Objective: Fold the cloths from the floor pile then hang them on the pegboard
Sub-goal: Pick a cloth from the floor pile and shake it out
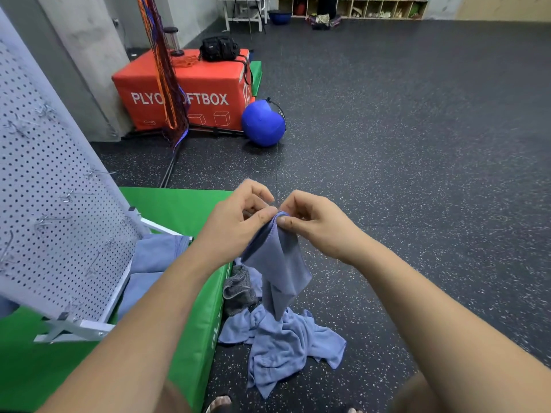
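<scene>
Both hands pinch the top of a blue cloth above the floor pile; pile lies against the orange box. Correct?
Wrong on one point: in the head view the pile lies against the green pad, not the orange box, which stands farther back. The rest holds: left hand and right hand pinch the top of the blue cloth above the pile.

Looks forward and down from head height, wide-angle, close above the left hand (238, 219) and right hand (319, 225); takes in the floor (417, 129) ahead, the pegboard (50, 204) at the left edge.
</scene>
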